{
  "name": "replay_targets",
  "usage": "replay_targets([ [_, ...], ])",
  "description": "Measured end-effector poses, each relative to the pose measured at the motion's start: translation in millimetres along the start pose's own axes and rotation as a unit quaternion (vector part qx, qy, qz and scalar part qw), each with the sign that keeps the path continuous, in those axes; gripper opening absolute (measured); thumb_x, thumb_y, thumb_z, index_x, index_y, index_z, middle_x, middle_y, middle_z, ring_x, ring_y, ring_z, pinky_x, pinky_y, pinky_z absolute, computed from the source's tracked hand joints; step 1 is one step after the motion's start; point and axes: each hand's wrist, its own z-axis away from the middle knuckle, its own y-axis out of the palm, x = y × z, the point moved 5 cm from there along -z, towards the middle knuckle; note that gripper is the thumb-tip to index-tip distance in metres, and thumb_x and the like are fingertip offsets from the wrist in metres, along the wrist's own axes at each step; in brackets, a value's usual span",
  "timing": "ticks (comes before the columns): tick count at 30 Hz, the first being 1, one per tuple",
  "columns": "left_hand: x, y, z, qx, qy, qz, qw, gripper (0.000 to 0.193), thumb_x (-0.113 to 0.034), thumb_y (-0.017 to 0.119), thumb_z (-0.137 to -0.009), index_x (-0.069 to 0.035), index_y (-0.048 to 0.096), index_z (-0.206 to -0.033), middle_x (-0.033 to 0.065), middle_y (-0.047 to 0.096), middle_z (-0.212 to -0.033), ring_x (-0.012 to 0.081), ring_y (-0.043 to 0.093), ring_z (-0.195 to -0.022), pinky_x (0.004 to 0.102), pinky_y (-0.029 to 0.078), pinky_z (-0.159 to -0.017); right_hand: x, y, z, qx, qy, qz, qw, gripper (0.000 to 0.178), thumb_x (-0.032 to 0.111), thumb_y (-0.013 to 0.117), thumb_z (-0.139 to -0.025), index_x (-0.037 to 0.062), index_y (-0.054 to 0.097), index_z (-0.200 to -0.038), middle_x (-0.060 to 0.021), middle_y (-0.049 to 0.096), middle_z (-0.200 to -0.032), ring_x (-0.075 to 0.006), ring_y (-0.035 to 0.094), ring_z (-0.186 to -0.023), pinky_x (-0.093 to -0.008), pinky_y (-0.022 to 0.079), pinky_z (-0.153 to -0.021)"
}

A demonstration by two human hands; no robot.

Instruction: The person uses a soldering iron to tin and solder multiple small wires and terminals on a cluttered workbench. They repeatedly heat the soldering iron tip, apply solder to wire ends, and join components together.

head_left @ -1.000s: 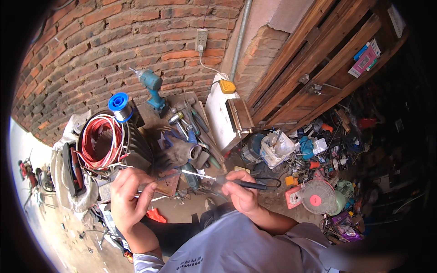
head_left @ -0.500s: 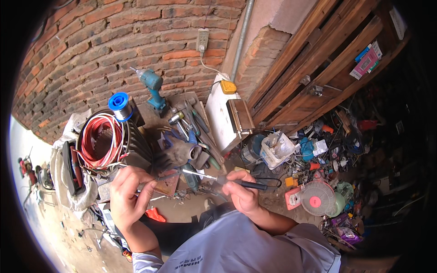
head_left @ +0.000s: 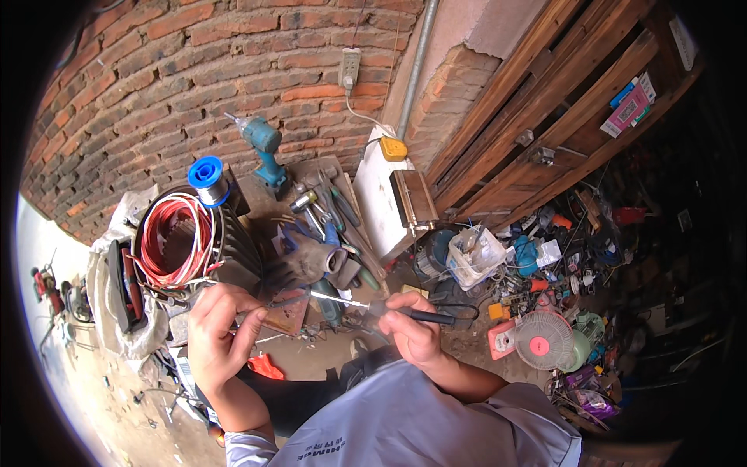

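Note:
My right hand (head_left: pixel 414 331) is closed round a soldering iron (head_left: pixel 424 315) with a black handle. Its thin, bright tip points left, into the gap between my hands. My left hand (head_left: pixel 226 323) pinches a thin dark wire (head_left: pixel 282 301) between thumb and fingertips, and the wire runs right, close to the iron's tip. Whether the two touch, I cannot tell. Just beyond my left hand, a coil of red and white wire (head_left: pixel 159 261) lies on a dark ribbed motor housing (head_left: pixel 240 253). A blue-ended spool of solder (head_left: pixel 208 180) rests at the housing's far edge.
Beyond my hands lie grey work gloves (head_left: pixel 307 261) and several hand tools (head_left: pixel 342 208). A teal cordless drill (head_left: pixel 264 152) stands by the brick wall (head_left: pixel 233 78). At right are a white box (head_left: pixel 381 198), a plastic basket (head_left: pixel 476 257), a fan (head_left: pixel 543 340) and piled scrap.
Both hands keep almost the same place and grip. The surroundings shift very slightly in the picture.

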Motion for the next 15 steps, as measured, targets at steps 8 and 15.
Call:
replay_targets([
  [8,1,-5,1,0.008,0.009,0.023,1.0,0.014,-0.003,0.081,-0.08,0.0,0.068,-0.085,0.0107,0.069,-0.085,0.0307,0.066,-0.08,0.0385,0.051,-0.075,-5,-2,-1,0.001,0.011,0.008,1.0,0.02,-0.004,0.066,-0.097,-0.0003,0.063,-0.116,-0.0105,0.066,-0.092,-0.0159,0.061,-0.078,-0.0308,0.05,-0.071],
  [15,6,24,12,0.073,-0.074,0.275,0.956,0.009,-0.003,0.073,-0.095,0.002,0.068,-0.1,0.0104,0.071,-0.084,0.0195,0.068,-0.076,0.0315,0.054,-0.069,2,1,-27,-0.003,-0.018,0.017,1.0,0.037,0.024,0.045,-0.106,0.0002,0.058,-0.132,-0.0186,0.068,-0.102,-0.0235,0.062,-0.084,-0.0405,0.052,-0.076],
])
